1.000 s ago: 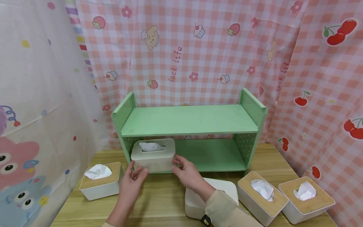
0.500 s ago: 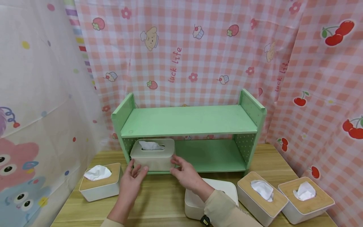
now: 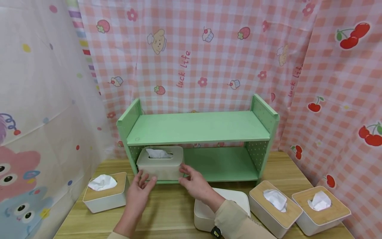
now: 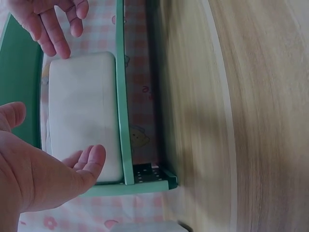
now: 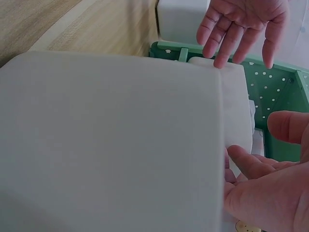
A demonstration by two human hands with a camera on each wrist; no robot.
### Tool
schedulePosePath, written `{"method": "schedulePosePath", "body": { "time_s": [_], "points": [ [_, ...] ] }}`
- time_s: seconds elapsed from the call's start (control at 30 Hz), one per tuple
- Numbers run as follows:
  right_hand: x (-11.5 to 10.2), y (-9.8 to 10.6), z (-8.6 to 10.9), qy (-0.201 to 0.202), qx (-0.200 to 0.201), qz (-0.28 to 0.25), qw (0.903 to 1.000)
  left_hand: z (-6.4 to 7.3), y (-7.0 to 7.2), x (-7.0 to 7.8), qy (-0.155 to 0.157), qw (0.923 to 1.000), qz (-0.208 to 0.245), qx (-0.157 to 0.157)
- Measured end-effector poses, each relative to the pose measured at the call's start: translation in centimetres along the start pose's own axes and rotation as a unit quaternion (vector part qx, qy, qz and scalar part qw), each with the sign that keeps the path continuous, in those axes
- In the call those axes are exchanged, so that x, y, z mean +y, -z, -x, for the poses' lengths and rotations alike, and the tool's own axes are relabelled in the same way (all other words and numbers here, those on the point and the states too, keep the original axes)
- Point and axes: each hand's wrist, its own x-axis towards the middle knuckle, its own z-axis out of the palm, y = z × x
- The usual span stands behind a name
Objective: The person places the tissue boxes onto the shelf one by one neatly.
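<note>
A white tissue box [image 3: 161, 171] with a white lid and a tissue in its slot stands at the left end of the green shelf's lower board. My left hand [image 3: 139, 189] is at its front left corner, fingers loosely bent and thumb apart. At the front right corner, my right hand [image 3: 194, 182] has its fingertips by the box's side. In the left wrist view both hands flank the box's front face [image 4: 82, 111] with relaxed fingers. The right wrist view shows the box [image 5: 237, 104] beyond a large white box [image 5: 111, 145] close to the camera.
The green two-tier shelf [image 3: 198, 126] stands at the table's back. A wood-topped tissue box [image 3: 105, 194] sits left; two more, a nearer one [image 3: 276, 205] and a farther one [image 3: 322, 209], sit right. Under my right forearm is an all-white box [image 3: 206, 215]. Patterned curtains [image 3: 191, 59] surround the table.
The white tissue box sits very slightly farther back on the lower board. My left fingertips have slipped a little down from its left edge; my right hand has barely moved.
</note>
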Motion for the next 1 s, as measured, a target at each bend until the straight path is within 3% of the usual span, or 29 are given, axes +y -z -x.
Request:
{"method": "schedulePosePath", "body": {
  "time_s": [0.27, 0.53, 1.0],
  "points": [
    [-0.2, 0.1, 0.4, 0.004, -0.005, 0.001, 1.0, 0.7, -0.7, 0.2, -0.01, 0.9999, 0.007, -0.006],
    [-0.5, 0.2, 0.8, 0.007, -0.008, 0.003, 0.9999, 0.8, -1.1, 0.1, -0.023, 0.9994, -0.025, -0.01],
    [-0.5, 0.4, 1.2, 0.006, 0.0, 0.005, 1.0, 1.4, -1.5, -0.2, -0.021, 0.9996, -0.019, -0.009]
  ]
}}
